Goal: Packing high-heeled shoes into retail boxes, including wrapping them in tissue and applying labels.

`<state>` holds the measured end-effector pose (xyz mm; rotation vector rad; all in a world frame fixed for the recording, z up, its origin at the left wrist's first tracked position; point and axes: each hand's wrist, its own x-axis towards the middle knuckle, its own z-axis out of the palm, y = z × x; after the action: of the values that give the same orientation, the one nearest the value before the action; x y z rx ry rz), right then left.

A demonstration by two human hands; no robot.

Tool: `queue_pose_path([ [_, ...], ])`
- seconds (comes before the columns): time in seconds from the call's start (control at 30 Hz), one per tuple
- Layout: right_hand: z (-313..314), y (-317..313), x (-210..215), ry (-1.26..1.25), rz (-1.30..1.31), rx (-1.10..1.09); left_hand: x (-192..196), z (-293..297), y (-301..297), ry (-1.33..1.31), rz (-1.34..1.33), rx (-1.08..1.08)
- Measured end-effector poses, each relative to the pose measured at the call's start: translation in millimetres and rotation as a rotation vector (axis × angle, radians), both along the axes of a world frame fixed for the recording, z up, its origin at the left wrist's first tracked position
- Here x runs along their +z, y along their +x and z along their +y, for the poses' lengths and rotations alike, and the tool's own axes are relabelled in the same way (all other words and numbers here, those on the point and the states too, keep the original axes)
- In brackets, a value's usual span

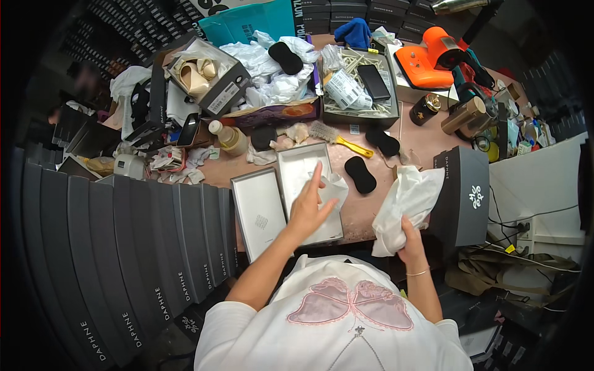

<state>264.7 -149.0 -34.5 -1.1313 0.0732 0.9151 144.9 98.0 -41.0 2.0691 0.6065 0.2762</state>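
My left hand [305, 209] is over an open shoebox [301, 159], its index finger stretched out and its thumb spread aside. It holds nothing that I can see. White tissue paper [335, 190] lies in the box beside the thumb. To the left of the box is its grey lid [258, 213], with the pale inner side up. My right hand [411, 242] grips a white paper-wrapped bundle [405, 207] from below, to the right of the box. The paper hides what is inside.
Stacked dark shoeboxes [142, 247] line the left side; another dark box [461, 198] stands at right. Black oval pads [360, 175] and a yellow-handled brush [352, 146] lie ahead. Behind are a box with beige shoes [195, 77], crumpled paper [272, 77] and an orange device [427, 65].
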Motion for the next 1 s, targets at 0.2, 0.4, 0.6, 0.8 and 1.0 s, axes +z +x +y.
queue_pose_path([
  [0.2,-39.6,42.4,-31.1,-0.541,-0.663,0.978,-69.2,57.7,32.0,-0.499,0.104,0.114],
  [0.4,41.8,46.6,-117.9,-0.778,-1.009,1.279,41.9,43.6,-0.6,-0.251,-0.313,-0.01],
  [0.6,63.2,43.8,-32.3,-0.482,-0.782,0.548,49.5,17.7,-24.1,0.111,-0.173,0.089],
  [0.8,120.7,-1.9,-23.3,-0.247,-0.833,0.548,7.6,-11.9,-51.2,-0.074,-0.136,0.285],
  [1.0,112.6,-15.6,-17.6,-0.203,-0.7,0.504,45.3,0.0,-54.5,0.479,0.037,0.119],
])
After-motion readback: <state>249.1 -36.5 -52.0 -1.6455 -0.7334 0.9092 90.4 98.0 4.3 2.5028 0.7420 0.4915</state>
